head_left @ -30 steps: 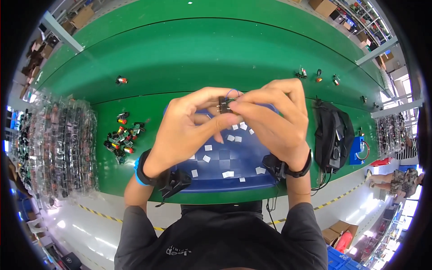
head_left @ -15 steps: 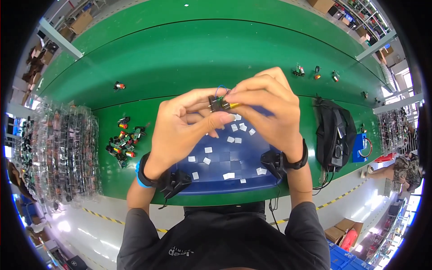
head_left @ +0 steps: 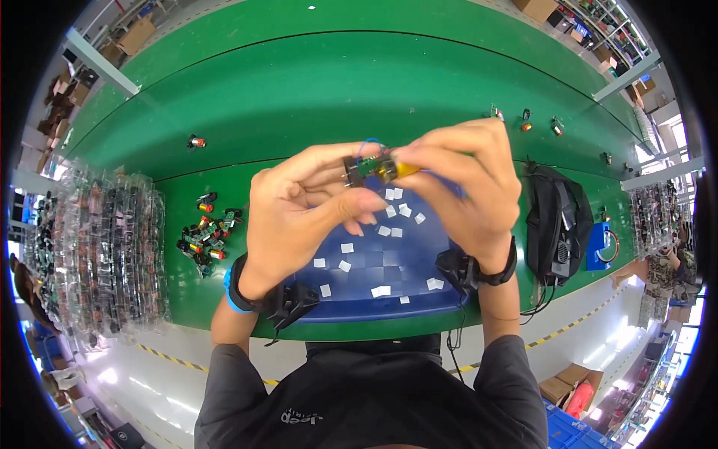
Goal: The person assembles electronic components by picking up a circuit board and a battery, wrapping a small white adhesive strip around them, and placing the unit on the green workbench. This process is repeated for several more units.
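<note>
1 small part [head_left: 366,166] held up between left hand [head_left: 288,206] and right hand [head_left: 467,179], above the 12 o'clock edge of the blue tray [head_left: 419,254].

Left fingers [head_left: 351,203] closed on the black block [head_left: 354,172] with metal pins, at the part's 9 o'clock end; exact contact partly hidden. Right fingers [head_left: 449,142] clamped on the yellow cylinder [head_left: 406,169], 3 o'clock end. Green board [head_left: 368,162] between. Blue wire [head_left: 366,141] loops up at 12 o'clock. Cylinder blurred; whether anything besides wire joins it to the block, cannot tell.

Risks, as judged:
- Wire: thin, probably the weak point. Pulling or twisting the 2 ends apart could tear a joint; the loop could also snag on a finger.
- Cylinder: round, likely smooth. A loose pinch could let it roll free and hang by its wires.
- Pins: sideways thumb pressure may bend them.
- Drop: a slip would land at 6 o'clock among the white slips [head_left: 347,248], scattering them.

Off to 8 o'clock, a pile of similar parts [head_left: 206,243] on the tabletop [head_left: 441,67]; a dropped piece bouncing there would be hard to pick out.
</note>
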### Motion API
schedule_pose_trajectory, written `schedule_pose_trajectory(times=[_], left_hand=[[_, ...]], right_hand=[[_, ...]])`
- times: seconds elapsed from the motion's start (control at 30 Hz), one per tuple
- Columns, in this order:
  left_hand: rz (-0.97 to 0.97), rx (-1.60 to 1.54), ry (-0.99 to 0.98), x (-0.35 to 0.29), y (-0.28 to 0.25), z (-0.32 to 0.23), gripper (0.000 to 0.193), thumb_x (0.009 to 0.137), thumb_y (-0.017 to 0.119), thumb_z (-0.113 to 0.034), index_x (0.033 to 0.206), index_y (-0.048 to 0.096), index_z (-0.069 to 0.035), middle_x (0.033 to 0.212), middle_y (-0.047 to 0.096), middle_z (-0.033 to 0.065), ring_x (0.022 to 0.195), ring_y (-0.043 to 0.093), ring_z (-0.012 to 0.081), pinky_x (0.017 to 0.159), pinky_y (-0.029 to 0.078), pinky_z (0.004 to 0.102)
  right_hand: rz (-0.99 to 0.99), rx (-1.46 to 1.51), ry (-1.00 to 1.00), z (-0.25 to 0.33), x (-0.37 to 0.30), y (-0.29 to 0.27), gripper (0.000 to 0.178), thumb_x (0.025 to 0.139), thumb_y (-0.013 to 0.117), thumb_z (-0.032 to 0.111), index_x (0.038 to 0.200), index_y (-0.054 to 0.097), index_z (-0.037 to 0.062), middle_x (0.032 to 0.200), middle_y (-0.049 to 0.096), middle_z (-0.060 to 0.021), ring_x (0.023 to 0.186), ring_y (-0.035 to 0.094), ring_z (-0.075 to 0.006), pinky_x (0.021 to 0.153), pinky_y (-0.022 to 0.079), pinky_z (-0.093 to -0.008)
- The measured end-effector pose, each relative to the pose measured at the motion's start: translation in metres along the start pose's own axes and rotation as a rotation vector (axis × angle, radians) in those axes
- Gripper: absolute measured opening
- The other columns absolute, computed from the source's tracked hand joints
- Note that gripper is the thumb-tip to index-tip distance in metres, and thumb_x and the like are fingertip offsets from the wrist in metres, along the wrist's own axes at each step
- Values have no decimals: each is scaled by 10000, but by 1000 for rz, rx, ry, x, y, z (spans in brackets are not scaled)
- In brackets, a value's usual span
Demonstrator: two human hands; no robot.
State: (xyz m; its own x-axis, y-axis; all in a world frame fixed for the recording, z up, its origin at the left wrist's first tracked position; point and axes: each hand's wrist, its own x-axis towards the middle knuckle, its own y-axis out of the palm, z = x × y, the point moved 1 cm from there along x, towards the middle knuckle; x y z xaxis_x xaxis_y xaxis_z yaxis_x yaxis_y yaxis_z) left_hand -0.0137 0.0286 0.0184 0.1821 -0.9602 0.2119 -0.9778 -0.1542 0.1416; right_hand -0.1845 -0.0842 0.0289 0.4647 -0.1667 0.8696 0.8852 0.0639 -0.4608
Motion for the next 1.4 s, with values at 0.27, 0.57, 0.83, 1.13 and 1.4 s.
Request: schedule_pose_trajectory(times=[0.27, 0.57, 0.83, 1.13, 1.4], left_hand=[[-63, 135, 40, -11, 3, -10, 426, 823, 768, -17, 1216, 620, 54, 973, 738, 154, 706, 703, 125, 601, 559, 214], [25, 223, 133, -9, 2, -7, 388, 829, 766, -27, 1191, 641, 31, 955, 742, 126, 685, 700, 114, 585, 558, 212], [7, -232, 94, 4, 3, 12, 321, 943, 613, -7, 1218, 467, 71, 1186, 630, 260, 671, 702, 218, 546, 593, 285], [145, -260, 267, 7, 6, 25, 302, 978, 568, -49, 1216, 424, 68, 1234, 578, 330, 686, 700, 250, 551, 600, 307], [81, 47, 510, 9, 5, 28, 331, 935, 619, 3, 1206, 445, 78, 1232, 592, 318, 761, 708, 233, 611, 606, 301]], right_hand=[[-35, 295, 144, -1, -3, 12, 345, 627, 850, 68, 952, 737, 69, 921, 680, -21, 788, 568, -192, 676, 452, -304], [103, -194, -130, 26, 2, -8, 347, 609, 846, 95, 938, 736, 75, 971, 683, -12, 796, 553, -180, 681, 448, -300], [-123, -28, 100, 30, 4, -9, 314, 693, 846, 48, 975, 709, 36, 896, 678, -60, 797, 603, -170, 664, 490, -279], [25, 295, 351, 30, -7, -2, 258, 767, 812, 34, 984, 680, -10, 746, 662, -87, 563, 606, -103, 506, 461, -208], [-6, 394, 451, 29, -10, 6, 165, 835, 761, 45, 964, 697, -36, 745, 684, -92, 601, 657, -113, 493, 472, -200]])
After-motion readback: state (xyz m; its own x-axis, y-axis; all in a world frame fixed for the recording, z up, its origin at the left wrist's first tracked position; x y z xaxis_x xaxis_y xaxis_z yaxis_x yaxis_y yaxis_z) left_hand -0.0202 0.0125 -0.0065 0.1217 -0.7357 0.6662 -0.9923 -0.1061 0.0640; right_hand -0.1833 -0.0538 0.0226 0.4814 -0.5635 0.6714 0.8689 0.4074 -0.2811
